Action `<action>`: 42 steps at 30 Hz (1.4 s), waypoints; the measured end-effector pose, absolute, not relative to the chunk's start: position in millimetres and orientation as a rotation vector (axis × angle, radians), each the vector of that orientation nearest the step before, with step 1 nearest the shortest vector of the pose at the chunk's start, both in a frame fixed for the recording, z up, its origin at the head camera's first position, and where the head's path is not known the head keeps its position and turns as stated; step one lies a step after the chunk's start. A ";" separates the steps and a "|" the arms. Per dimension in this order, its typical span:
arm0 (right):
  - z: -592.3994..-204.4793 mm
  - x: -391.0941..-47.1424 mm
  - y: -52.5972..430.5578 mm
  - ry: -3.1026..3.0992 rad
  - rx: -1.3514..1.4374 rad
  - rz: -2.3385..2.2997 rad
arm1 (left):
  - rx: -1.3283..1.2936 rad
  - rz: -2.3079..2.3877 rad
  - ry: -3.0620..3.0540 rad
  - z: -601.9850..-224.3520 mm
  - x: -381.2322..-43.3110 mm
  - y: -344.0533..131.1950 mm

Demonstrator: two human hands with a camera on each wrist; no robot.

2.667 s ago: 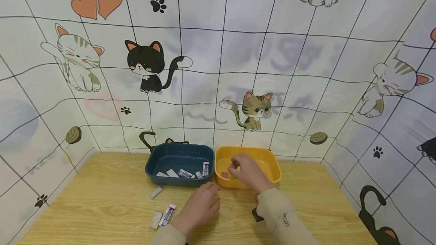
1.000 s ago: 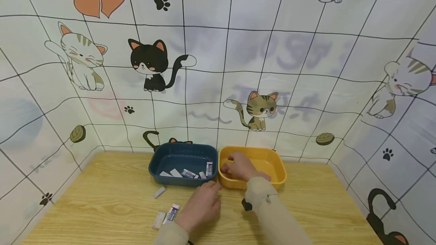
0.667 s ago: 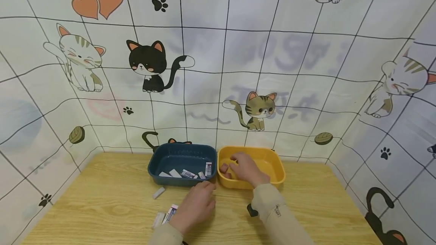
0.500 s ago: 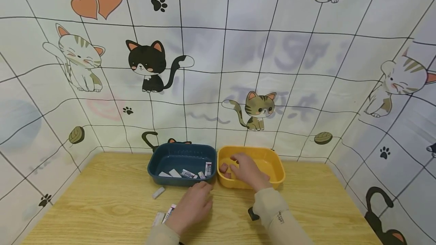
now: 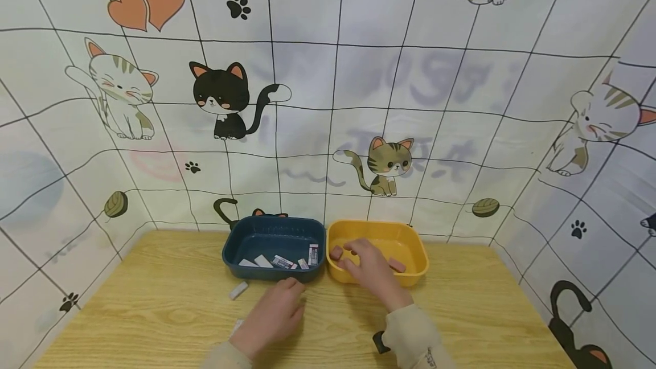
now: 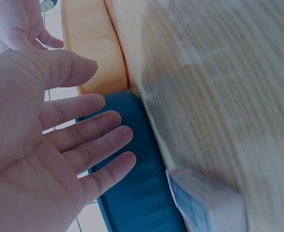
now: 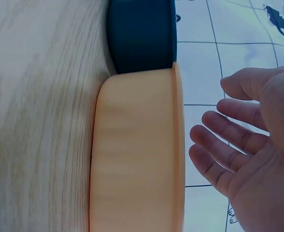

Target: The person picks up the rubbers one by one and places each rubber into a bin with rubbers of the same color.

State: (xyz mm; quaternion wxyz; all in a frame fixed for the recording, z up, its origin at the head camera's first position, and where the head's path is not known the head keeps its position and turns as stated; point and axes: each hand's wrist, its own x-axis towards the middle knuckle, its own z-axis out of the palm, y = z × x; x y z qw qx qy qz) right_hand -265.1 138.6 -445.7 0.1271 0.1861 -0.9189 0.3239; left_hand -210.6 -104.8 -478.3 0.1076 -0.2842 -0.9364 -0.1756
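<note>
My right hand (image 5: 373,271) hangs over the front of the yellow bin (image 5: 417,244), fingers loosely bent and holding nothing. Inside that bin lie a small reddish-brown block (image 5: 336,253) at the left and a longer one (image 5: 396,265) at the right. In the right wrist view the right hand (image 7: 250,145) shows a bare palm above the bin's rim. My left hand (image 5: 274,315) is over the table before the blue bin (image 5: 230,266), and its palm (image 6: 30,159) is bare in the left wrist view. White erasers, some in printed sleeves (image 5: 283,262), lie in the blue bin.
On the wooden table (image 5: 154,300) a small white eraser (image 5: 238,290) lies in front of the blue bin. Another white eraser (image 5: 237,325) is mostly hidden by the left hand. A cat-print sheet (image 5: 307,130) stands behind the two touching bins.
My left hand has moved left and nearer to me, covering the sleeved eraser on the table. The right hand has let go of a reddish-brown block in the yellow bin and drawn back slightly.
</note>
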 end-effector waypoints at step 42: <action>-451.7 -210.0 116.0 -2.659 0.848 0.874 | -0.945 -0.375 -2.901 -477.7 -190.5 -176.4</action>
